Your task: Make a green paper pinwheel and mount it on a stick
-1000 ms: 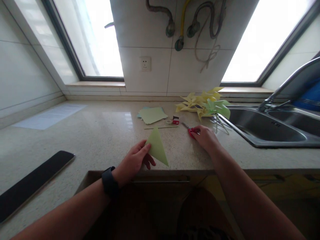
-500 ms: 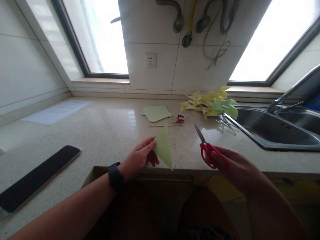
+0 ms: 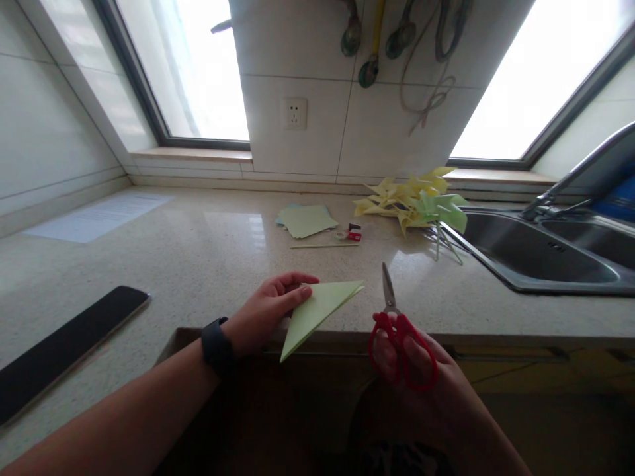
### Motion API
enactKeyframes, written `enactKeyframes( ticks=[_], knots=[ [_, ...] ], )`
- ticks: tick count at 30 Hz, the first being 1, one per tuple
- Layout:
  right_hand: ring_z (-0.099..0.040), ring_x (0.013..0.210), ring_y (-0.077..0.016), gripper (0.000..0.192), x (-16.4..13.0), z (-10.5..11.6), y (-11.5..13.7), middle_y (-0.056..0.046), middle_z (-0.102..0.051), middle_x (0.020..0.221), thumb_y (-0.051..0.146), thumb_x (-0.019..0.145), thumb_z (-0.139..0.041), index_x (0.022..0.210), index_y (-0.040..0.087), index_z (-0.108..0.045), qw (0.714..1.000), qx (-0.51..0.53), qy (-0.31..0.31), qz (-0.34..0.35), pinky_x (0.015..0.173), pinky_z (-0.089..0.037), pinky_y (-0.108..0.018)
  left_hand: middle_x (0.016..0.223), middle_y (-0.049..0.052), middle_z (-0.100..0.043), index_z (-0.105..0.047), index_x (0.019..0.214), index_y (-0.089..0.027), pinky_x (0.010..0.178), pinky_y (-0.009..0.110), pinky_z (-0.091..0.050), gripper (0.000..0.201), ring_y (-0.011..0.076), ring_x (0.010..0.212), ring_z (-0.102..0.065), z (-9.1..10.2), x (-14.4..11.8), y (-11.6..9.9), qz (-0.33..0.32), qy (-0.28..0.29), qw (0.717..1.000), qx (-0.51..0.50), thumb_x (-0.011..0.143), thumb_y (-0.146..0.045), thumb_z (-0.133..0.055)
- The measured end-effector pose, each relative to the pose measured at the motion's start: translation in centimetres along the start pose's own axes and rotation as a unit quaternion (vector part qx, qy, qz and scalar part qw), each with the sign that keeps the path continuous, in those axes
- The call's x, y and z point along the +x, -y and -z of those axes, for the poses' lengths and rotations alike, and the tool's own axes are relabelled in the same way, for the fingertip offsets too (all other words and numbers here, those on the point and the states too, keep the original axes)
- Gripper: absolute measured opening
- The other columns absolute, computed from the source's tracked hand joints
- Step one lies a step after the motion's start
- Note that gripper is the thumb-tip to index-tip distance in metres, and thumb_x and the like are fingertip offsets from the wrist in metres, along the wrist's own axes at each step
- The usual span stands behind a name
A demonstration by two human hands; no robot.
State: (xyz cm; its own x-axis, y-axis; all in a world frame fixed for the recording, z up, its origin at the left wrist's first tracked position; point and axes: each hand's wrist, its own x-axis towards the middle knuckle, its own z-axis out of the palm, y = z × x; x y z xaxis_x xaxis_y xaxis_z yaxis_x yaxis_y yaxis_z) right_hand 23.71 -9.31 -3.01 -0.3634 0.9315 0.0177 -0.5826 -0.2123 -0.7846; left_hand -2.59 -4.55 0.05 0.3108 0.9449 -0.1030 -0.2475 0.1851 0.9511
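The left hand (image 3: pixel 278 297) gripped the paper (image 3: pixel 320 307), a pale green piece folded to a triangle, with the thumb on top and fingers behind. The paper was held at the near edge of the counter (image 3: pixel 208 264), one corner pointing right and another toward the near side; along its near right edge the layers stood slightly parted.

The right hand (image 3: pixel 439 390) grasped the scissors (image 3: pixel 391 311) by the red handles, with fingers showing in both loops. The blades looked closed and pointed to the far side, just right of the paper and not touching it.

The step in hand seemed to be readying the two for cutting: paper in one hand, scissors in the other, no cut begun that could be seen. The next move, as judged from this, called for the blades to be opened and turned left toward the paper, while the left hand pinched the layers together and kept its fingers clear of the line.

Farther off lay the stack (image 3: pixel 310 221) of sheets, with the stick (image 3: pixel 325 246) on its near side and the red box (image 3: pixel 354 232) to the right. The pinwheels (image 3: pixel 387 198) lay at far right, beside the sink (image 3: pixel 526 288).
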Motion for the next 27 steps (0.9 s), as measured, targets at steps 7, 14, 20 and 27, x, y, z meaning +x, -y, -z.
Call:
enactKeyframes(
  ticks=[7,14,20,27],
  knots=[
    [-0.05,0.063,-0.011,0.062,-0.9,-0.2,0.2,0.001,-0.059,0.075,0.057,0.066,-0.087,0.114,0.025,-0.065,0.993,-0.118,-0.016,-0.026,0.058,-0.037,-0.024,0.086,0.002,-0.067,-0.066,0.116,-0.015,0.05,0.017,-0.044,0.045,0.0078,0.06,-0.057,0.4,0.4,-0.2,-0.023,-0.009,0.998,-0.056,0.077,-0.027,-0.084],
    [-0.059,0.067,-0.014,0.042,0.1,1.1,0.3,0.0,-0.065,0.075,0.044,0.079,-0.081,0.11,0.024,-0.061,0.978,-0.208,0.025,0.018,0.062,-0.043,-0.026,0.109,0.011,-0.071,-0.067,0.107,-0.013,0.089,0.038,-0.058,0.026,0.023,0.097,-0.07,0.2,0.2,-0.6,-0.05,-0.033,0.989,-0.132,0.085,-0.024,-0.074],
    [-0.069,0.077,-0.0148,0.035,-0.1,1.8,0.5,-0.002,-0.072,0.089,0.033,0.085,-0.078,0.112,0.025,-0.058,0.968,-0.248,0.007,-0.022,0.069,-0.051,-0.026,0.103,0.01,-0.074,-0.067,0.108,-0.013,0.084,0.041,-0.06,0.027,0.024,0.089,-0.073,-0.1,0.1,-0.7,-0.062,-0.021,0.988,-0.141,0.083,-0.021,-0.075],
    [-0.065,0.065,-0.01,0.026,-0.5,1.7,0.5,0.001,-0.065,0.081,0.035,0.087,-0.076,0.102,0.023,-0.058,0.974,-0.219,0.053,-0.036,0.058,-0.047,-0.02,0.088,0.009,-0.073,-0.065,0.104,-0.011,0.082,0.04,-0.06,0.027,0.0239,0.08,-0.075,-0.5,-0.5,-0.3,-0.039,-0.028,0.991,-0.125,0.08,-0.021,-0.074]
  ],
)
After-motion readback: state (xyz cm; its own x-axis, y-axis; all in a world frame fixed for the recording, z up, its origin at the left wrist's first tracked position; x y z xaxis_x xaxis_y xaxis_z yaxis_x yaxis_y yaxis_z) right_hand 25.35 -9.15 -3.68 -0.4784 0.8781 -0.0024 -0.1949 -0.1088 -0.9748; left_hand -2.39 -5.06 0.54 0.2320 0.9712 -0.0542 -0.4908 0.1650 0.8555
